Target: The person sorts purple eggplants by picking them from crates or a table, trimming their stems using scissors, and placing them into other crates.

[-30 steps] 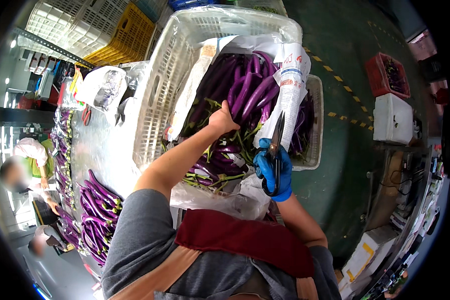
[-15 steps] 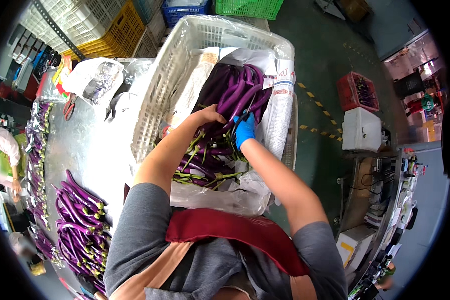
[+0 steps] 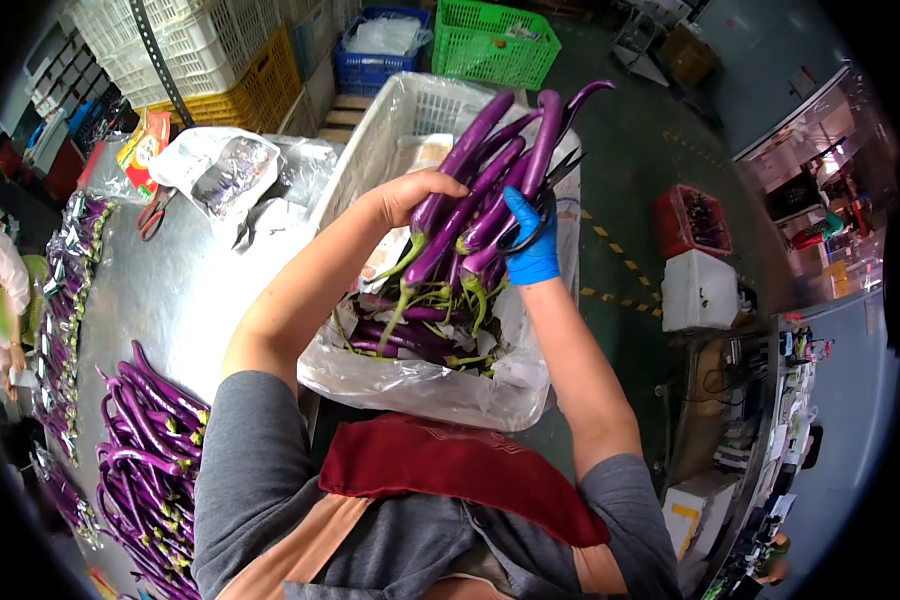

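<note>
A bunch of purple eggplants [image 3: 480, 192] is held above the white crate [image 3: 430, 108], clasped on its left by the partly curled bare left hand [image 3: 422, 196] and on its right by the blue-gloved right hand [image 3: 533, 245], in which black scissors [image 3: 562, 174] are also gripped, blades pointing far right. More eggplants [image 3: 400, 336] are contained at the crate's near end.

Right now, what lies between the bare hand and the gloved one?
In the head view, a bunch of purple eggplants lies between the bare left hand and the blue-gloved right hand.
</note>
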Available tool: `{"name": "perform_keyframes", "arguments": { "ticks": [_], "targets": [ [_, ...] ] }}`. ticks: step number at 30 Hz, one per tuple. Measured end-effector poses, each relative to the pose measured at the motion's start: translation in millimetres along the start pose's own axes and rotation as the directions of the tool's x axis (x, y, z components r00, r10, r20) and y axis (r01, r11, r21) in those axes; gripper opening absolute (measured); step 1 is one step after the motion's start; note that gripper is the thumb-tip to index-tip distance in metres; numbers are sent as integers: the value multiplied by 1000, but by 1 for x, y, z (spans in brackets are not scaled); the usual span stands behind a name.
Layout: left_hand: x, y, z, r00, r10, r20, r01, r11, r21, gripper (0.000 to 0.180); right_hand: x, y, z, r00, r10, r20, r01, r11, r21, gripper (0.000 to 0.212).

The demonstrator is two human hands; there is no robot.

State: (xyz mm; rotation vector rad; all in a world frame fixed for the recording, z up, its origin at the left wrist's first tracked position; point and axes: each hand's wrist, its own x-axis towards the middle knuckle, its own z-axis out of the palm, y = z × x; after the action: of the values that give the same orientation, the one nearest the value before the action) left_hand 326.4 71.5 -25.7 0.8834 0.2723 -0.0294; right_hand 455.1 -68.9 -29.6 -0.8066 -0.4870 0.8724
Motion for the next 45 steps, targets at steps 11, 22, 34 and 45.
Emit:
{"name": "perform_keyframes", "arguments": {
  "ticks": [11, 22, 34, 45],
  "targets": [
    [-43, 2, 53, 902, 430, 40, -431, 902, 24, 42, -31, -71, 47, 978, -73, 197, 114, 972, -205, 33],
    [-35, -19, 69, 787, 611, -88, -609, 791, 47, 73, -38, -50, 75, 938, -133, 320, 302, 769, -563, 51],
    [-39, -45, 49, 852, 519, -68, -520, 823, -228, 54, -40, -39, 74, 924, -85, 372, 328, 674, -661, 48],
    [-34, -61, 29, 910, 414, -25, -394, 844, -364, 64, -19, -43, 84, 915, 191, 356, 159, 641, -751, 50]
  ]
}}
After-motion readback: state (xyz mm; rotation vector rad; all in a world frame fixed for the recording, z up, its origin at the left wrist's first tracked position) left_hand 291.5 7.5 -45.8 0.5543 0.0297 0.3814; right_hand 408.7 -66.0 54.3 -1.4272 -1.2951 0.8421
